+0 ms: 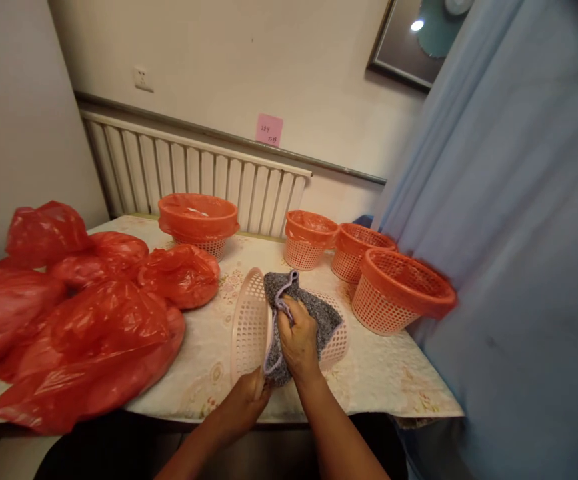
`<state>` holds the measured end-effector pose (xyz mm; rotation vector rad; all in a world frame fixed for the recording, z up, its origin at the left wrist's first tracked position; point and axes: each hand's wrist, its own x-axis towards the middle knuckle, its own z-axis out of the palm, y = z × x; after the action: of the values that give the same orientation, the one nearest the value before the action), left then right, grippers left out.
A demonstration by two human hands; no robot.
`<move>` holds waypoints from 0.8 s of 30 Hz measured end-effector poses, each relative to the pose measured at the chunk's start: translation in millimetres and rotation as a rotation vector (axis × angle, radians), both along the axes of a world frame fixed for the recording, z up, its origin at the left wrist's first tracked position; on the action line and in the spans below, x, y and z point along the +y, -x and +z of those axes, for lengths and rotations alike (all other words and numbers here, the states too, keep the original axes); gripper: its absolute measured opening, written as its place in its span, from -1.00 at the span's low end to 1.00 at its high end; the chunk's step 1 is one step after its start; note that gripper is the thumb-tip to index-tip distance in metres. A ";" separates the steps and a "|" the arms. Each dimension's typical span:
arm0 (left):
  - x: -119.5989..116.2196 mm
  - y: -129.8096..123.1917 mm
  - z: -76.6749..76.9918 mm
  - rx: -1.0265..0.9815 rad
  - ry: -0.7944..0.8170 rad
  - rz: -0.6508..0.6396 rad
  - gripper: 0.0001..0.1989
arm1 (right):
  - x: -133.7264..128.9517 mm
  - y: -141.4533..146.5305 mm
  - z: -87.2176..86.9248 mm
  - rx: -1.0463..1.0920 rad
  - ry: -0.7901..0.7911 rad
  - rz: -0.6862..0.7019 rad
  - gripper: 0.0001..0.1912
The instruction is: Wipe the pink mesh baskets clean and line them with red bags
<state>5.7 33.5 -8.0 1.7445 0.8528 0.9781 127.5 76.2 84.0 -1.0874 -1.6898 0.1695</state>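
A pale pink perforated basket (249, 327) lies tipped on its side at the table's front, its wide rim facing left. My left hand (249, 400) grips the basket's rim at the lower edge. A grey cloth (323, 319) with a lilac border lies over the outside of the basket. My right hand (299, 335) is closed on the cloth and presses it against the basket's wall. The cloth hides part of the basket, and its lower end hangs beside my left hand.
Red plastic bags (103, 333) pile up on the left of the table (193, 373). A red-lined basket (197, 217) stands at the back, with three more (309, 230) towards the right. A blue curtain (499, 267) hangs at the right; a radiator (193, 163) is behind.
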 end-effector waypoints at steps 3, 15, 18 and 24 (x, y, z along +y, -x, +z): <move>4.2 -10.5 27.0 -0.180 0.055 0.039 -0.57 | -5.5 -0.8 -3.7 0.009 -0.005 0.015 -0.67; -0.5 -10.8 44.3 -0.104 0.107 0.114 -0.51 | 48.6 -104.8 -45.8 0.049 0.126 -0.376 -0.64; -2.3 -10.5 46.5 -0.074 0.104 0.114 -0.49 | 45.6 -132.8 -63.5 0.119 0.122 -0.479 -0.59; -1.8 -7.3 40.4 -0.061 0.102 0.091 -0.47 | 12.4 -109.6 -99.6 0.293 0.074 -0.619 -0.60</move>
<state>13.0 31.7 32.4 1.5936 0.9334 1.0247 237.1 88.6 -15.6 -1.5098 -1.0382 -0.0086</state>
